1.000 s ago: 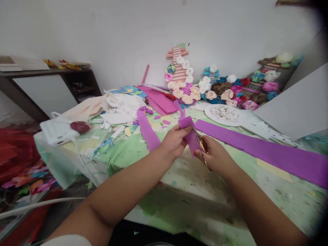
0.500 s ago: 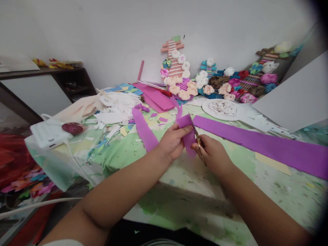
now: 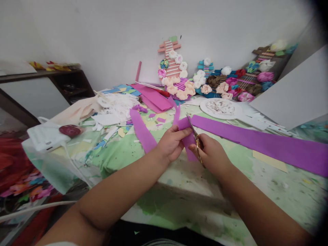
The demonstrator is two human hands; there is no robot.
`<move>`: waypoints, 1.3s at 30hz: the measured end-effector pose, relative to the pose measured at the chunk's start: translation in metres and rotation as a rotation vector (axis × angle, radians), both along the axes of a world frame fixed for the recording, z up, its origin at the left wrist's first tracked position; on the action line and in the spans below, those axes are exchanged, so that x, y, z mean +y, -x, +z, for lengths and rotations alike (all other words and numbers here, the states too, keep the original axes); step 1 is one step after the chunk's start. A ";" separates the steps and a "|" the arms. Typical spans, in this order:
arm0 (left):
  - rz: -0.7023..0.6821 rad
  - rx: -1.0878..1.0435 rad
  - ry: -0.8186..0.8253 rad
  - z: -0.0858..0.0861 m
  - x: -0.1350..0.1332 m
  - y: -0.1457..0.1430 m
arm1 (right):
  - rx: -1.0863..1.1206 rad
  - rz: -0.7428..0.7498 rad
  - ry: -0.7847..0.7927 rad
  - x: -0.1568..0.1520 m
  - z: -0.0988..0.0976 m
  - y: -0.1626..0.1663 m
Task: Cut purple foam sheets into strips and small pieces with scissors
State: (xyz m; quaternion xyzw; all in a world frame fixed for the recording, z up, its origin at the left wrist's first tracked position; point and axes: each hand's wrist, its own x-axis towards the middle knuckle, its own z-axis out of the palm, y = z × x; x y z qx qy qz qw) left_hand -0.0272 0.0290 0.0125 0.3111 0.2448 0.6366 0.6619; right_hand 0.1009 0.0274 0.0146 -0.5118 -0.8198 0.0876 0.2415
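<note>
Between thumb and fingers, my left hand (image 3: 171, 143) pinches a piece of purple crepe paper (image 3: 190, 145) above the near part of the table. My right hand (image 3: 211, 150) is closed around the handles of a pair of scissors (image 3: 196, 138), whose blades point up and lie along the paper's right edge by my left thumb. Whether the blades have paper between them I cannot tell. One purple strip (image 3: 142, 131) lies left of my left hand. On the right, a long purple strip (image 3: 258, 141) stretches toward the table's right edge.
Paper flowers on small stick-built crafts (image 3: 176, 73) stand along the wall. White shreds (image 3: 120, 106), pink sheets (image 3: 152, 97) and coloured scraps cover the back left. A white power bank (image 3: 46, 136) with a cable sits at the left edge. A white paddle-shaped board (image 3: 220, 108) lies at the back.
The view has shifted slightly, so everything sits a little further left. The scissors' blades look somewhat more parted at the tips. Both hands keep their hold.
</note>
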 end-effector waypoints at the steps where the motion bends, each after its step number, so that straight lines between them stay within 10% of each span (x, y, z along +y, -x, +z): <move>1: 0.003 0.005 0.005 0.000 0.000 0.000 | -0.003 -0.002 -0.002 0.000 0.000 0.000; 15: -0.002 0.003 0.032 0.002 -0.002 0.001 | 0.108 -0.011 0.047 0.000 -0.004 -0.004; 30: -0.026 0.467 0.091 0.004 -0.009 -0.005 | 1.018 0.017 0.299 0.017 -0.014 -0.008; 39: 0.010 0.276 0.118 -0.002 -0.004 -0.003 | 0.835 -0.103 0.316 0.008 -0.006 -0.012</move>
